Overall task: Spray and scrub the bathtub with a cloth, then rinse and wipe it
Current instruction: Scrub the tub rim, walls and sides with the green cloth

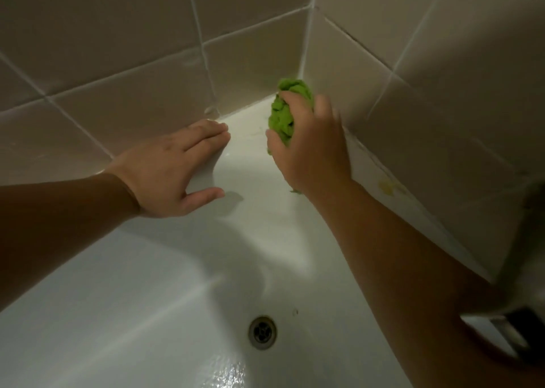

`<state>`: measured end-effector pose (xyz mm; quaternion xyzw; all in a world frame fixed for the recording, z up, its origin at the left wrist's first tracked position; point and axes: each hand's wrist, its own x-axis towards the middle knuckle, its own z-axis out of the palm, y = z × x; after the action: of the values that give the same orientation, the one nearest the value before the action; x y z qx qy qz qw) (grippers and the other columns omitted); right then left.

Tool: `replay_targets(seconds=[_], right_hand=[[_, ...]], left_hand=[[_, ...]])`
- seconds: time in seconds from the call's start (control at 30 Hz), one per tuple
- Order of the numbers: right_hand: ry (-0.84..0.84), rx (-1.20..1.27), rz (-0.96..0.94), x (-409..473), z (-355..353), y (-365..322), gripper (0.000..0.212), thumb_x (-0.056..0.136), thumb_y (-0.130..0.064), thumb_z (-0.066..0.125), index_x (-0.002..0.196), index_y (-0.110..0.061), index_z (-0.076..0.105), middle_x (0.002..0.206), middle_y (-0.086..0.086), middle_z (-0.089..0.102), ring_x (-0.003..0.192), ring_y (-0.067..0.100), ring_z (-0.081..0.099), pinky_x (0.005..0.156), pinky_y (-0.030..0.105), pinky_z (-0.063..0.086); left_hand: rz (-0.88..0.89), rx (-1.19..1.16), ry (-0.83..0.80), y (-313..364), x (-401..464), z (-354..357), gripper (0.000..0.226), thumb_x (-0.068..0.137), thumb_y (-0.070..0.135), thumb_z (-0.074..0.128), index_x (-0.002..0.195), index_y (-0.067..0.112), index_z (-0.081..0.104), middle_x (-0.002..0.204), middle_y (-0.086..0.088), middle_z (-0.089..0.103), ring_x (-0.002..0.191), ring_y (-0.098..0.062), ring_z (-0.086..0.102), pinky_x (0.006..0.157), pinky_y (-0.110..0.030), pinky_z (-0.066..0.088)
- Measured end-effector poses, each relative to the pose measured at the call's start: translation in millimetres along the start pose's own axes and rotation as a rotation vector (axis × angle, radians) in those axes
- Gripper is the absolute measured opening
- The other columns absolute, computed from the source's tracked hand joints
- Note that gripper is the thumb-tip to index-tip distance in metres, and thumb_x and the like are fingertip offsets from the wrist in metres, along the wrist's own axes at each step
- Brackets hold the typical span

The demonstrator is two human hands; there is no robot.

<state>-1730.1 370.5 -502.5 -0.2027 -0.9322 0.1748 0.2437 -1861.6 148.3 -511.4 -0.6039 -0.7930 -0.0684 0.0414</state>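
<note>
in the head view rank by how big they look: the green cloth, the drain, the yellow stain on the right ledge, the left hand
1. left hand
2. green cloth, partly hidden by the right hand, so its full size is unsure
3. drain
4. yellow stain, close to the drain in size

right hand (309, 148) gripping green cloth (284, 113), left hand (171, 166) flat on bathtub (147, 284) rim

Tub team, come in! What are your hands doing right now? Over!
Right hand grips green cloth at tub corner. Left hand flat on bathtub rim, fingers straight. Yellow stain by right wall. Drain unblocked.
</note>
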Motion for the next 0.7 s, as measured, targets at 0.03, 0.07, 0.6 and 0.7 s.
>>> replay_targets(seconds=[0.03, 0.07, 0.6, 0.7], right_hand=[[0.028, 0.032, 0.012, 1.4, 3.0, -1.3, 0.056, 0.086, -0.030, 0.069, 0.140, -0.020, 0.060, 0.114, 0.012, 0.057, 0.099, 0.031, 0.052, 0.087, 0.036, 0.044], [0.068, 0.061, 0.025, -0.5, 3.8, -0.6, 0.056, 0.084, -0.025, 0.070, 0.138, -0.017, 0.061, 0.113, 0.013, 0.056, 0.099, 0.032, 0.052, 0.086, 0.033, 0.040], [0.003, -0.050, 0.006, -4.4, -7.6, 21.3, 0.036, 0.080, -0.050, 0.059, 0.105, -0.025, 0.066, 0.102, 0.005, 0.060, 0.095, 0.032, 0.056, 0.085, 0.040, 0.045], [0.009, -0.048, 0.018, 11.4, 3.1, 7.3, 0.045, 0.082, -0.046, 0.067, 0.118, -0.020, 0.069, 0.108, 0.011, 0.059, 0.096, 0.037, 0.056, 0.086, 0.041, 0.047]], left_hand=[[-0.001, -0.002, -0.003, 0.1, 0.8, 0.3, 0.090, 0.092, 0.066, 0.051, 0.155, 0.003, 0.038, 0.157, -0.017, 0.042, 0.146, -0.032, 0.041, 0.118, -0.044, 0.040], [0.000, -0.004, -0.006, -0.4, 1.2, 0.6, 0.090, 0.092, 0.066, 0.052, 0.155, 0.002, 0.038, 0.157, -0.017, 0.042, 0.146, -0.033, 0.041, 0.118, -0.044, 0.040], [-0.023, -0.014, -0.026, 2.2, 2.8, -1.6, 0.096, 0.089, 0.069, 0.056, 0.157, 0.004, 0.036, 0.160, -0.016, 0.039, 0.148, -0.031, 0.039, 0.119, -0.044, 0.039], [-0.018, -0.013, -0.022, 2.6, 3.5, -1.1, 0.096, 0.088, 0.068, 0.057, 0.156, 0.003, 0.038, 0.159, -0.017, 0.040, 0.147, -0.033, 0.040, 0.118, -0.044, 0.039]])
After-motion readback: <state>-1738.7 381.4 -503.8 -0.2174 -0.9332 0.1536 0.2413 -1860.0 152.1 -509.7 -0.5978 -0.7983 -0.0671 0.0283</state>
